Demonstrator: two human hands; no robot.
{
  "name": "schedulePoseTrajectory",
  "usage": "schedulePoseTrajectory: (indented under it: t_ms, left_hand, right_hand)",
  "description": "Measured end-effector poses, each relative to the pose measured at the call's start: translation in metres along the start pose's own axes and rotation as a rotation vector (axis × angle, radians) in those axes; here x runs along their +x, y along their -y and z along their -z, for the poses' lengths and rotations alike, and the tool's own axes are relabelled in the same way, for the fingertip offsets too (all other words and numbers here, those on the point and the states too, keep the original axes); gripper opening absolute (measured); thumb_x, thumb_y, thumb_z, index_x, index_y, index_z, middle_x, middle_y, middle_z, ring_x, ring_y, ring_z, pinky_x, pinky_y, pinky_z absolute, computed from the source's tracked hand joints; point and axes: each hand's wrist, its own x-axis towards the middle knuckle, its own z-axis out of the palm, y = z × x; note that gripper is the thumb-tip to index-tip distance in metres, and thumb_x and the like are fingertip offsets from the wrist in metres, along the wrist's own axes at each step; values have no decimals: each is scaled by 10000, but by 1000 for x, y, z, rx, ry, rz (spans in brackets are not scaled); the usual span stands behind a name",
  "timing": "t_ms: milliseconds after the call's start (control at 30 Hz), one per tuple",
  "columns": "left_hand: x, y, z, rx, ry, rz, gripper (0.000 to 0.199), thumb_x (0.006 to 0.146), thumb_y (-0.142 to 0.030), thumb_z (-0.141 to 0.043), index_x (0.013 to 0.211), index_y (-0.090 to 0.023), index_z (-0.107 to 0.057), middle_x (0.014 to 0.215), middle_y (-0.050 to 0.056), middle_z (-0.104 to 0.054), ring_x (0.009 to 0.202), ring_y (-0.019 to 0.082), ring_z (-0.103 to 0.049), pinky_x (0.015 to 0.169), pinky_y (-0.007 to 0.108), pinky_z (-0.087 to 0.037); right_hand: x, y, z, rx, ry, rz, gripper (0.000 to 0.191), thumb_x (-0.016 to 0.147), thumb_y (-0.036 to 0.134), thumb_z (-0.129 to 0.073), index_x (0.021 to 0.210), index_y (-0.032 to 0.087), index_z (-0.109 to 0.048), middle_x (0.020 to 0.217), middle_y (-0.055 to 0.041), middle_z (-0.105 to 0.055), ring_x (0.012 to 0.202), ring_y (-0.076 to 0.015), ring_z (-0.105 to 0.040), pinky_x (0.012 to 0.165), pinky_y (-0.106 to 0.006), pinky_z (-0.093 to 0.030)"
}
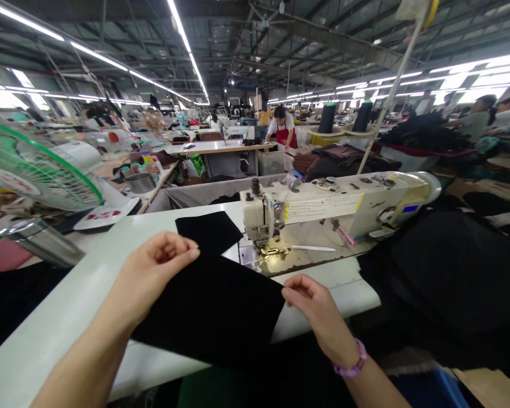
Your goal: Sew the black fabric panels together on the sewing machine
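Note:
A large piece of black fabric [221,311] hangs between my two hands, in front of the sewing machine. My left hand [159,266] pinches its upper left corner between thumb and fingers. At the upper right corner, my right hand [306,294] grips the cloth the same way; a purple bracelet circles that wrist. Another smaller black fabric piece [208,229] lies flat on the white table [89,255], just beyond my left fingertips. The sewing machine [323,207] stands behind the held cloth, its needle area lit and no cloth under the presser foot.
A green-rimmed fan [42,170] and a metal cup [42,241] stand at the left. Dark fabric [442,283] is heaped at the right. Thread cones [327,119] stand behind the machine. A person in a red apron [283,130] works farther back.

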Motion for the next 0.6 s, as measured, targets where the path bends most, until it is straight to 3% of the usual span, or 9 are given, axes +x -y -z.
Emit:
schedulePoseTrajectory:
  t_ms: [100,133,200,333,467,600]
  left_hand:
    - [40,-2,-25,238,310,-116,196,633,-284,-749,635,-197,-574,646,-11,-643,621,151,-565,608,256,-423]
    - [51,5,-40,296,418,-116,146,634,-238,-719,627,-197,-579,604,-24,-613,593,147,-545,590,256,-410]
    - [63,26,-71,321,518,-99,141,578,-153,-711,584,-195,-576,550,-42,-577,543,138,-517,555,252,-390]
    - [58,75,-113,315,519,-103,157,583,-114,-684,580,-201,-553,564,-47,-566,559,138,-520,567,253,-393]
    - [43,97,-115,313,454,-118,125,646,-151,-647,609,-208,-542,614,-31,-571,601,146,-521,595,262,-397]
    - [46,100,-114,323,445,-108,86,650,-131,-594,631,-205,-552,634,-23,-586,611,144,-532,604,258,-409]
  right_hand:
    - [-23,-19,-7,-73,80,-49,144,726,306,-708,722,189,-625,654,27,-590,614,-137,-544,595,-240,-455]
    - [-30,-28,-9,-85,89,-48,138,725,297,-697,725,193,-606,657,27,-583,616,-141,-551,592,-241,-461]
    - [-41,-47,-11,-126,73,-16,127,731,285,-678,762,203,-585,697,16,-600,648,-160,-588,606,-251,-487]
    - [-50,-78,-4,-390,77,202,28,852,228,-581,847,220,-608,788,-18,-652,732,-182,-643,674,-265,-529]
    - [-49,-84,8,-560,167,555,147,908,132,-531,945,240,-624,902,-28,-685,835,-175,-670,761,-254,-549]
    - [-45,-75,14,-676,190,756,249,903,62,-500,1043,237,-610,920,-36,-691,838,-185,-674,755,-273,-561]
